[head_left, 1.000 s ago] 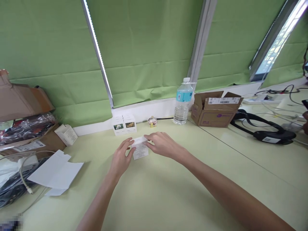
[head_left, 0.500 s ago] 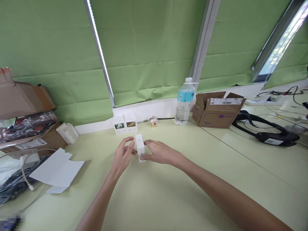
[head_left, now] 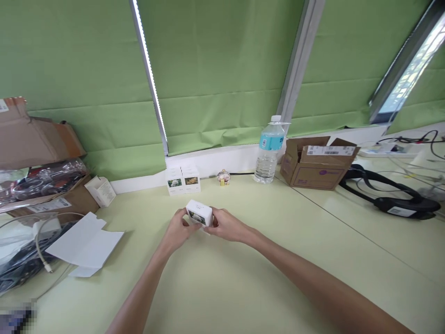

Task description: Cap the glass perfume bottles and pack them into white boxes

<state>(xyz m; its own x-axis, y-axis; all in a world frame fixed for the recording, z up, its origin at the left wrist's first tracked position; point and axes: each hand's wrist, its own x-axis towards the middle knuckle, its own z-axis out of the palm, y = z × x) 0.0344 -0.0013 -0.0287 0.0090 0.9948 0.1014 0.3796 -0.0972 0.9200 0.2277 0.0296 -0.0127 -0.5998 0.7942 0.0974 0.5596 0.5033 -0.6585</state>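
Note:
Between my two hands is a small white box [head_left: 200,209] with a picture of white flowers on its front face. My left hand [head_left: 178,230] grips its left end, thumb at the lower front edge. On the right end, my right hand [head_left: 227,225] holds it with thumb and fingers. The box is turned at an angle, its top and picture side showing; its underside is hidden. Behind it, two similar white boxes [head_left: 183,185] with flower pictures stand side by side against the wall ledge. A small shiny ornament [head_left: 223,177] sits to their right.
At the back stand a water bottle [head_left: 267,155] and an open cardboard box [head_left: 314,169], with a black headset [head_left: 396,199] to the right. Folded white card [head_left: 85,243], cables [head_left: 28,260], a small carton [head_left: 100,191] and stacked cardboard boxes [head_left: 38,144] occupy the left side.
The white box has turned from end-on so its picture side now faces me. My left hand, apart from it before, has closed on its left end. The view has shifted slightly.

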